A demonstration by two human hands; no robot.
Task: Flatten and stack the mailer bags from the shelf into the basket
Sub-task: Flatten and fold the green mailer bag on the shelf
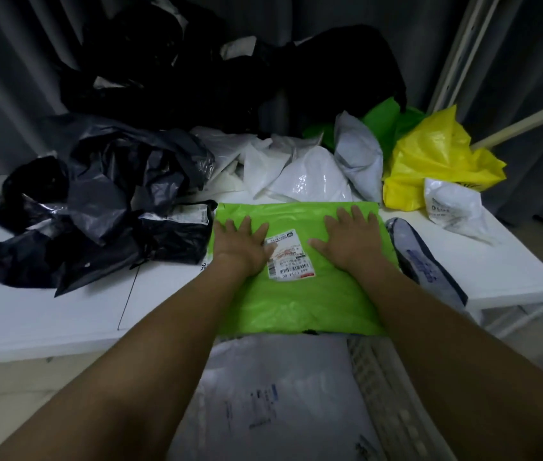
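The green mailer bag [300, 301] in the middle of the frame is soft plastic, smooth with small wrinkles. Its label [291, 257] is white paper. The black bags [103, 201] at the left are thin, crumpled, shiny plastic. The white bags [306, 178] at the upper middle and the yellow bag [436, 154] at the upper right are glossy plastic too. The shelf [47, 314] is smooth, matt white. The basket [393, 404] at the bottom looks like plastic. The curtain [14, 78] at the top is cloth.

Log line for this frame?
flattening | left hand, right hand: pressing green plastic mailer bag on white shelf | white slatted basket: holds white mailer
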